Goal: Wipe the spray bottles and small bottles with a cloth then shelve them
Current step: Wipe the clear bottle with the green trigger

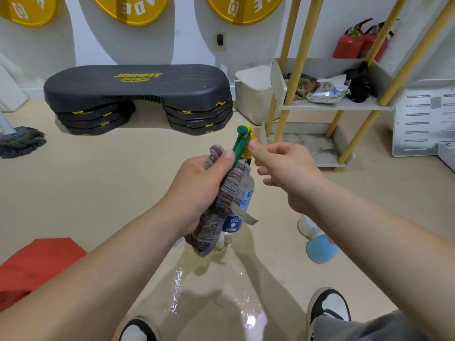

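The spray bottle [247,193] is up in the air in front of the person, between both hands, tipped a little so its green top [240,143] points away toward the wall. The left hand [202,188] is closed tight round a stripy cloth [216,217], and the cloth is wrapped round the middle of the bottle. I think it is held like that so the cloth can rub the sides while the hand squeezes. The right hand [283,168] pinches the green top with its thumb and first finger; its other fingers are loosely bent and hold nothing. That pinch looks like it is there to keep the bottle from spinning or slipping, or maybe to turn it inside the cloth.

Below the cloth some small bottles [222,239] stand on the floor [98,193], and a white bottle [306,226] stands a bit to the right (I cannot tell what is in them). They seem to be waiting for their wipe. The shelf [327,106] with yellow poles is near, off to the right, so the clean bottle will not have far to go. The floor near the person's shoes looks wet and shiny, so a dropped bottle could slide.
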Motion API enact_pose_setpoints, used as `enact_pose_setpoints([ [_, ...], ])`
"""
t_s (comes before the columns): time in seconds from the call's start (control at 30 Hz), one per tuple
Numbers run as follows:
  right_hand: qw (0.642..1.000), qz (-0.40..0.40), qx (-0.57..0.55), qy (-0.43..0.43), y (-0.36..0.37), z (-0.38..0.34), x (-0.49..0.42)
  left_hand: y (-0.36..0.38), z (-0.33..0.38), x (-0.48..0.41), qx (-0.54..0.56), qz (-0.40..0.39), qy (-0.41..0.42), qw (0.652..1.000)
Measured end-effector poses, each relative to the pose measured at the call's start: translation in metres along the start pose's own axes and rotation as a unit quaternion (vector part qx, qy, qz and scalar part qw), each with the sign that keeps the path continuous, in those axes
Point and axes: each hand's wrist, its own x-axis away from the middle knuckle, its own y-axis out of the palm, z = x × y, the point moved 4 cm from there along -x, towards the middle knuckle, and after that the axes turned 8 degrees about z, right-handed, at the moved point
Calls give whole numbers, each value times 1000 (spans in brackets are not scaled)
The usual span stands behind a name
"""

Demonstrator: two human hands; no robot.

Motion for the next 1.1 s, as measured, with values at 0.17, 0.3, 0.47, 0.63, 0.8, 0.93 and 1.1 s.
enact_pose_setpoints([
  [0.17,997,-68,-9,17,15,-7,0,6,-9,4,-53,38,22,998],
  [0.3,995,-88,19,36,19,-2,5,15,-9,13,-109,3,53,993],
  [0.47,995,-55,82,-2,9,-4,2,11,-17,7,-98,5,10,995],
  [0.63,981,-61,173,-61,-15,-5,-3,-22,-18,-12,-1,169,-73,983],
  [0.8,974,-62,181,-118,-26,-15,-3,-10,-32,-6,-35,89,-90,991],
  [0.93,986,-62,108,-114,-27,-26,0,-1,-31,-4,-6,50,-69,996],
  [1.1,991,-117,25,-55,-8,-19,8,8,-27,3,75,-36,-122,989],
])
